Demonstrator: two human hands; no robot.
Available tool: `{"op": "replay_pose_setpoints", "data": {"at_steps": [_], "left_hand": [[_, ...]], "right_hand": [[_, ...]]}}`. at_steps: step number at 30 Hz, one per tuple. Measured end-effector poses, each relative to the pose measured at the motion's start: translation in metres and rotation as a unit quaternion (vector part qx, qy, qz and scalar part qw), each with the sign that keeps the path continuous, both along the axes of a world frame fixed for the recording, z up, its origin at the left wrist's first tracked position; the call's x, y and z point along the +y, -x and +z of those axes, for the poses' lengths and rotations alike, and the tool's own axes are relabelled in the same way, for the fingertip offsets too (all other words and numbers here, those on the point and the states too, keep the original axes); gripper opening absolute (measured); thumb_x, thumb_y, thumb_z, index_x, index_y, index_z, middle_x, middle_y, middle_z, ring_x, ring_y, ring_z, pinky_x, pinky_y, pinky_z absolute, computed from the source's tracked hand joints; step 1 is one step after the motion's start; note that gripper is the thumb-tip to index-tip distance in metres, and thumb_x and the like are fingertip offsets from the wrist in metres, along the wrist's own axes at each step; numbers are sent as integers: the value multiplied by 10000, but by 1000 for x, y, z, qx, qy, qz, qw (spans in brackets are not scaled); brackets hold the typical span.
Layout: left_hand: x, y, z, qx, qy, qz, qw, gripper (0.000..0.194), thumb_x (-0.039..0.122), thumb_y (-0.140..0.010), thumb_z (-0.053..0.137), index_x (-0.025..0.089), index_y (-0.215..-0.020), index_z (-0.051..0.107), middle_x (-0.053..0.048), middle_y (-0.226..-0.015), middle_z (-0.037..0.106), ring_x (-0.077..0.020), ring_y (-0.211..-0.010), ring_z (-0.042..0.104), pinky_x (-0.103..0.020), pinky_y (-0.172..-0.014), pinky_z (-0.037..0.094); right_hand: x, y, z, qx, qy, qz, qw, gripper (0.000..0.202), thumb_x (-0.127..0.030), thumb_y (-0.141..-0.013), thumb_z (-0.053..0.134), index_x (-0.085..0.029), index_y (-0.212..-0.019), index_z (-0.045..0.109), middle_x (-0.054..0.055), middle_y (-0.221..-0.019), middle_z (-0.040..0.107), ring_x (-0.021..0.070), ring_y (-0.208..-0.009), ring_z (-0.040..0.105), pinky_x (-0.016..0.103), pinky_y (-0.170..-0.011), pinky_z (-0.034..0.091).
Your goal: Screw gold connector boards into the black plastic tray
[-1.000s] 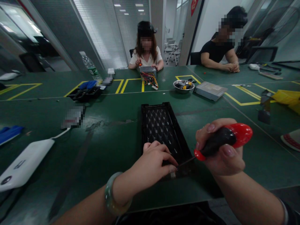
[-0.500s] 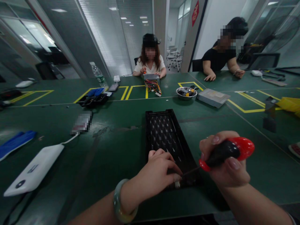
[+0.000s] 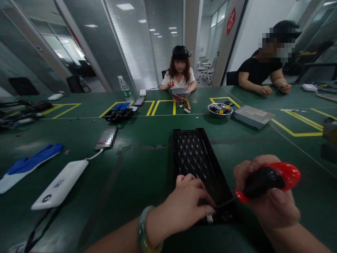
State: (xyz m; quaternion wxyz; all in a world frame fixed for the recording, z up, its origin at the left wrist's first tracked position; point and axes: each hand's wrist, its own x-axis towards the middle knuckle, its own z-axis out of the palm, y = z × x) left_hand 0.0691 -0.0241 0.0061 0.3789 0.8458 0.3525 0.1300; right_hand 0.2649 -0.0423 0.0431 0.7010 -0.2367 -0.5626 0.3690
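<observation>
My right hand (image 3: 279,205) is wrapped around the red and black handle of a screwdriver (image 3: 265,182). Its thin dark shaft points left and down toward the near end of a black plastic tray-like panel (image 3: 226,182). Over that near end lies my left hand (image 3: 188,202), with thumb and index finger pinched by the screwdriver's tip. What the pinch holds is hidden. Just below those fingertips a small shiny light-coloured piece (image 3: 210,218) shows at the panel's near edge. The panel lies on the green table, its slotted inner face up.
On the left are a white power bank (image 3: 61,184) cabled to a phone (image 3: 106,137), and a blue-white glove (image 3: 31,165). Farther back stand a black tray (image 3: 119,115), a bottle (image 3: 125,89), a metal bowl (image 3: 220,110) and a grey metal panel (image 3: 253,116). Two people sit opposite.
My view has swung left, so everything sits farther right in the picture. Both hands keep about the same place at the panel. The right-hand person's hands have come closer together.
</observation>
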Motion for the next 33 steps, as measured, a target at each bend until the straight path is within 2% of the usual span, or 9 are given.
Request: {"op": "replay_pose_setpoints", "data": {"at_steps": [4, 8, 11, 14, 18, 21, 26, 30, 33], "left_hand": [[-1, 0, -1, -2, -12, 3, 1000, 98, 386, -891, 791, 330, -970, 809, 28, -1007, 690, -217, -1066, 532, -415, -946, 263], [-1, 0, 0, 4, -14, 4, 1000, 101, 386, -885, 798, 331, -970, 803, 37, -1008, 688, -215, -1066, 523, -410, -940, 261], [-2, 0, 0, 5, -17, 7, 1000, 108, 383, -876, 808, 338, -974, 798, 45, -1002, 688, -212, -1060, 517, -406, -929, 262], [-3, 0, 0, 2, -19, 6, 1000, 115, 395, -875, 808, 348, -980, 797, 46, -1012, 685, -212, -1055, 517, -405, -924, 265], [-3, 1, -2, 0, -24, 6, 1000, 118, 380, -874, 810, 349, -986, 792, 48, -1036, 686, -218, -1072, 518, -412, -936, 263], [-3, 0, -3, 2, -29, 6, 1000, 111, 361, -869, 815, 353, -976, 788, 54, -1036, 685, -215, -1061, 519, -411, -928, 264], [-5, 0, -2, 3, -23, 10, 1000, 101, 358, -879, 806, 355, -976, 778, 58, -1010, 673, -210, -1069, 518, -410, -936, 262], [-4, 0, 0, 11, -31, 7, 999, 90, 357, -895, 787, 358, -984, 774, 61, -1018, 682, -209, -1072, 515, -412, -940, 260], [-4, -1, 0, 15, -28, 6, 999, 90, 351, -891, 790, 358, -979, 779, 57, -1012, 682, -210, -1069, 514, -410, -936, 261]], "right_hand": [[1, -6, -1, -27, 40, 15, 999, 332, -488, -839, 724, -199, -1000, 700, 21, -703, 649, 129, -580, 574, 218, -441, 443], [2, -7, -3, -39, 53, 17, 998, 529, -512, -872, 716, -211, -1301, 639, 10, -719, 628, 124, -595, 525, 216, -467, 440], [2, -6, -6, -26, 44, 52, 997, 371, -465, -918, 687, -280, -1227, 599, 1, -761, 644, 117, -585, 536, 203, -460, 446], [1, -8, -9, -40, 54, 84, 994, 313, -497, -947, 646, -264, -1155, 640, 15, -802, 664, 121, -629, 586, 207, -499, 489], [-1, -10, -15, -87, 94, 106, 986, 561, -645, -984, 505, -226, -1339, 620, 23, -793, 651, 117, -610, 557, 232, -530, 484], [0, -8, -20, -83, 93, 91, 988, 690, -763, -923, 508, -262, -1395, 546, -9, -766, 617, 111, -566, 490, 250, -525, 459], [4, -7, -21, -72, 60, 109, 990, 382, -563, -950, 643, -306, -1226, 583, -15, -806, 651, 105, -595, 528, 226, -521, 440], [2, -11, -16, -98, 77, 109, 986, 472, -588, -957, 598, -256, -1287, 659, 38, -859, 669, 146, -720, 612, 255, -589, 511], [0, -11, -15, -99, 71, 104, 987, 504, -570, -959, 601, -247, -1344, 646, 31, -834, 659, 122, -629, 568, 245, -531, 481]]}}
